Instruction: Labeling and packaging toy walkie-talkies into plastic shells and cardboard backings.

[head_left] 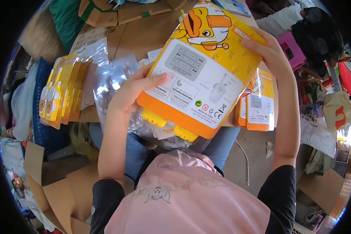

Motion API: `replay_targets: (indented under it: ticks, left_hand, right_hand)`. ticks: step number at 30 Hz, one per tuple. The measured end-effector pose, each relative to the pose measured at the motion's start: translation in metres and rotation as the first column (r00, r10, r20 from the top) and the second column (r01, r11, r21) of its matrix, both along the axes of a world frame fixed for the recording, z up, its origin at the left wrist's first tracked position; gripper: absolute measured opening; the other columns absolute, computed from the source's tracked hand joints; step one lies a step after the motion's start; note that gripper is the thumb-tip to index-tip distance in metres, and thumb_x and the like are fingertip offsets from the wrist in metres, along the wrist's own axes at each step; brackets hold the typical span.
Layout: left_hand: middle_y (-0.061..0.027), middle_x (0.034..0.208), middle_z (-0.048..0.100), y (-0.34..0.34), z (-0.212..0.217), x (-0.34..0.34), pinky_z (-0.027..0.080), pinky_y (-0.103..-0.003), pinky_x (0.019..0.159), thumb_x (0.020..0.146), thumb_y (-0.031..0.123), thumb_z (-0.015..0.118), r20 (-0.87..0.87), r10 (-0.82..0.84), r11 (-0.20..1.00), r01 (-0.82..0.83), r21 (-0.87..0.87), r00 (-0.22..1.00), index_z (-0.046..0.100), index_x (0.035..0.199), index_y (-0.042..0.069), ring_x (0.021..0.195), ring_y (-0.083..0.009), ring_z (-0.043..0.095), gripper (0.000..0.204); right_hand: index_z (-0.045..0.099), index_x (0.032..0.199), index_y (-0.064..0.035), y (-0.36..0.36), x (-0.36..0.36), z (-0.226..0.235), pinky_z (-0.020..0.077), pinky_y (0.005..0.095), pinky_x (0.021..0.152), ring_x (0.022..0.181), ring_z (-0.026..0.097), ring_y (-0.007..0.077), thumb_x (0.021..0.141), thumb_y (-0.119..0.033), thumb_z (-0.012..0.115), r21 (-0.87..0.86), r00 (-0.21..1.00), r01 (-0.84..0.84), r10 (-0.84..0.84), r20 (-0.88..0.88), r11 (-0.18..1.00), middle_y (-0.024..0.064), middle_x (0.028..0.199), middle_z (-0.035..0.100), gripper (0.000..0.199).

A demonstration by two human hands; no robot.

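Note:
Both my hands grip a large yellow, white and orange packaging card [206,91], tilted in front of me. It bears a cartoon duck and a drawing of a toy walkie-talkie. My left hand [130,87] pinches its lower left edge, thumb on the printed face. My right hand [267,48] holds the upper right edge, the fingers partly behind it. Yellow plastic toy parts [154,118] stick out under the card's lower edge; whether they are fixed to it is hidden. Clear plastic blister shells [113,80] lie next to my left hand.
Several packs with yellow toys [62,91] stand on the left of the cardboard-covered table [134,37]. More printed cards [259,111] lie at its right edge. An open carton [62,187] is at lower left, and a pink stool [292,50] is at right.

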State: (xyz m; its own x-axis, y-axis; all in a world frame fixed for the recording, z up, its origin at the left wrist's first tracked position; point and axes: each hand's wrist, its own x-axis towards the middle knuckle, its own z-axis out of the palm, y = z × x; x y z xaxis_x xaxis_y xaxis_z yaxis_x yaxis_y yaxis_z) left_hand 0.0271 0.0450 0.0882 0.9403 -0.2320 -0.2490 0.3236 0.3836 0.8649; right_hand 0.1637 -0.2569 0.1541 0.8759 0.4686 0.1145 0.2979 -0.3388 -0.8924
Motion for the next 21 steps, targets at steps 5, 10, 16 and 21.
replay_targets:
  ticks: [5,10,16,21]
  left_hand:
    - [-0.0098,0.112,0.061,-0.003,0.005,0.003,0.049,-0.030,0.084,0.080,0.017,0.071,0.038,0.151,0.987,-0.148,-0.065,0.988,0.050,0.124,0.002,0.099,-0.0167,0.061,0.051]
    - [-0.0091,0.114,0.060,-0.018,0.016,0.011,0.049,-0.029,0.085,0.084,0.018,0.066,0.101,0.204,0.974,-0.191,-0.119,0.974,0.049,0.126,0.003,0.102,-0.0171,0.060,0.047]
    - [-0.0074,0.125,0.054,-0.022,0.013,0.015,0.054,-0.035,0.077,0.092,0.037,0.055,-0.047,0.038,0.997,-0.041,-0.066,0.998,0.038,0.135,0.009,0.105,-0.0170,0.058,0.054]
    - [-0.0067,0.120,0.056,-0.026,0.001,0.014,0.056,-0.039,0.066,0.093,0.035,0.054,0.094,0.115,0.979,-0.129,0.160,0.989,0.038,0.136,0.011,0.102,-0.0174,0.059,0.052]
  right_hand:
    - [0.033,0.140,-0.0093,-0.015,-0.001,-0.011,0.0487,0.0315,0.081,0.106,0.056,0.0228,0.093,-0.046,0.049,0.452,0.980,0.195,-0.185,-0.067,0.870,0.0115,0.128,0.052,0.061]
    - [0.032,0.141,-0.0120,0.021,-0.079,-0.034,0.0477,0.0252,0.077,0.102,0.057,0.0172,0.094,-0.056,0.037,0.313,0.905,0.258,-0.116,-0.409,0.914,0.0111,0.122,0.053,0.065]
    - [0.038,0.133,0.0023,0.040,-0.081,-0.042,0.0475,0.0229,0.079,0.093,0.060,0.0125,0.090,-0.025,0.061,0.335,0.945,0.285,-0.205,-0.255,0.898,0.0126,0.105,0.061,0.056]
    - [0.036,0.136,0.0017,0.042,-0.075,-0.050,0.0482,0.0248,0.081,0.095,0.061,0.0135,0.089,-0.020,0.063,0.320,0.953,0.249,-0.172,-0.250,0.914,0.0137,0.107,0.062,0.059]
